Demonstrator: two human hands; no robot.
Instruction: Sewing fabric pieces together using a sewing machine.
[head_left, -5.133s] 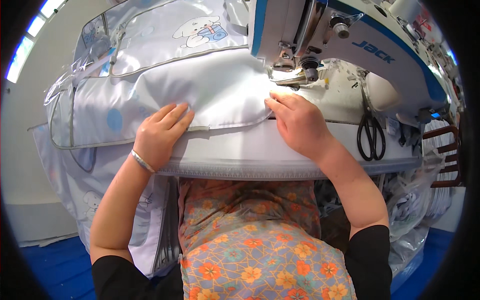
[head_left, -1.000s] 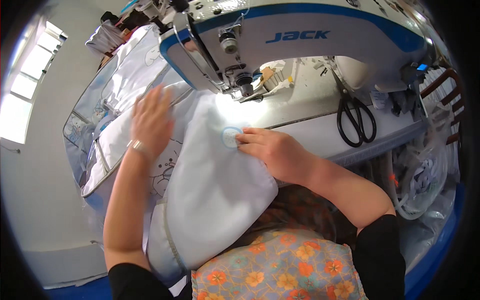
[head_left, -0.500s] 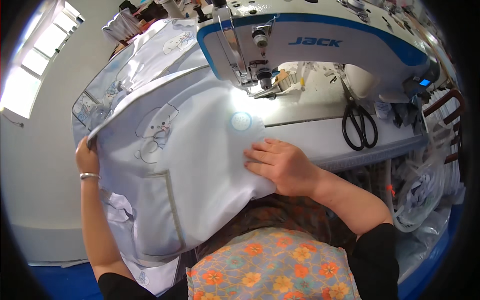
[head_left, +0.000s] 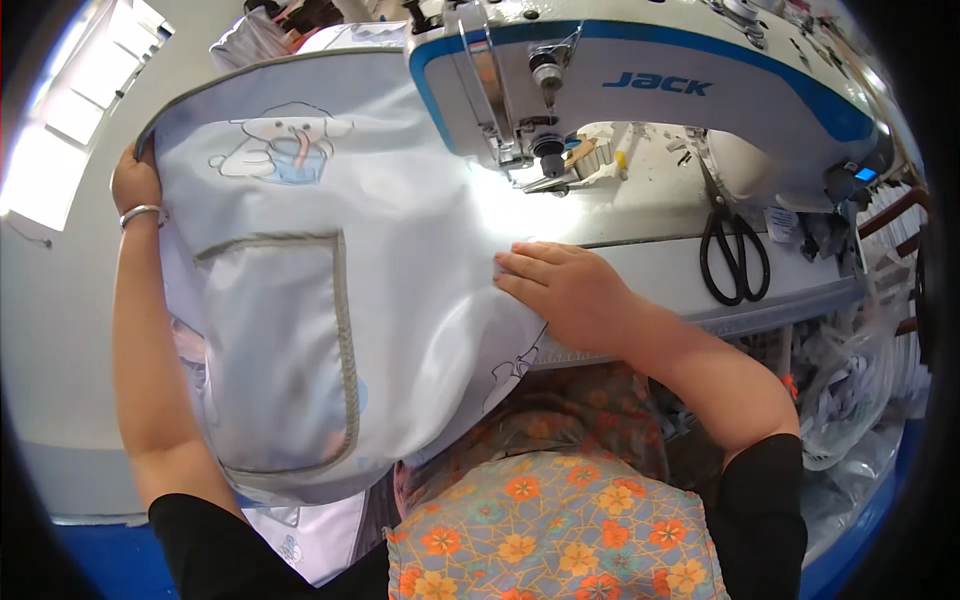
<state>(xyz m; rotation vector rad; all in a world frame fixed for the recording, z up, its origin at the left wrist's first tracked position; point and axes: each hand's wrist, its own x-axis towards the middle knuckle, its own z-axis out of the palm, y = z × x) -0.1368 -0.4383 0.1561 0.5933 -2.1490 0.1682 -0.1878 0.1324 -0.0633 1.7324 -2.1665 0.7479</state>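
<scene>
A large pale, light blue-white cloth piece (head_left: 420, 290) with grey binding spreads over the machine bed and hangs toward my lap. On it are a cartoon puppy print (head_left: 285, 145) and a bound patch pocket (head_left: 275, 350). At the far left, my left hand (head_left: 137, 185) grips the cloth's bound edge, the fingers partly hidden behind it. My right hand (head_left: 575, 295) lies flat on the cloth's right edge, fingers stretched out and close together. Just beyond that hand, the lit needle area of a white and blue sewing machine (head_left: 660, 65) stands over the cloth.
Black-handled scissors (head_left: 735, 255) lie on the bed right of my right hand. Cloth scraps (head_left: 815, 235) sit at the bed's right end. Clear plastic bags (head_left: 850, 420) hang below on the right. More printed cloth (head_left: 310, 530) hangs under the held piece.
My left hand has moved up and outward, lifting the cloth's edge. The puppy print has shifted up and the pocket now shows more fully. My right hand has moved slightly up.
</scene>
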